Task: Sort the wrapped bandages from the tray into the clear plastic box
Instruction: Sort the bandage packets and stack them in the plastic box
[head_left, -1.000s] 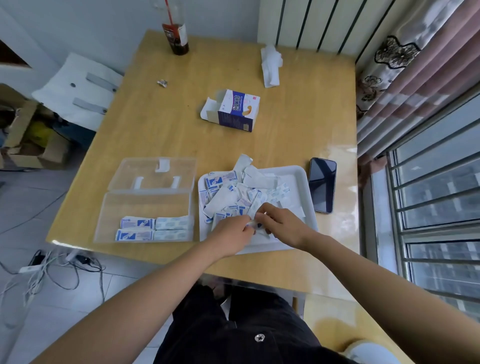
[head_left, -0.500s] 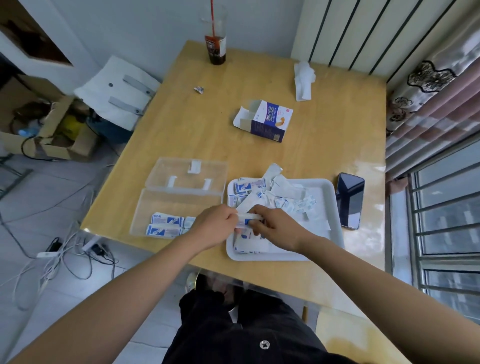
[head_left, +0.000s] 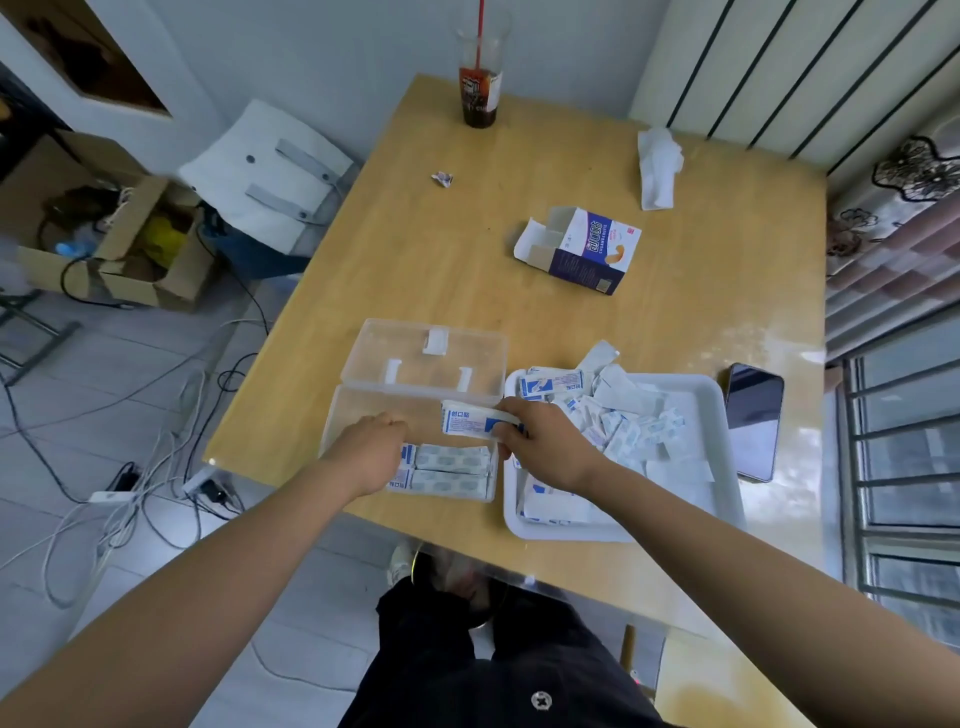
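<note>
— Where's the stack?

— Bandages (head_left: 470, 420) hang over the box's (head_left: 358, 405) right end, one end pinched by the fingers of my right hand (head_left: 540, 447). My left hand (head_left: 371, 452) is over the box's middle. I can't tell its grip.

— Handling?

— Light, floppy, slick wrappers, I'd judge. Pinch the stack across its short end.

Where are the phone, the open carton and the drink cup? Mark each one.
phone (head_left: 753, 421), head view, middle of its dark screen.
open carton (head_left: 602, 244), head view, printed top face.
drink cup (head_left: 478, 101), head view, dark lower part.
</note>
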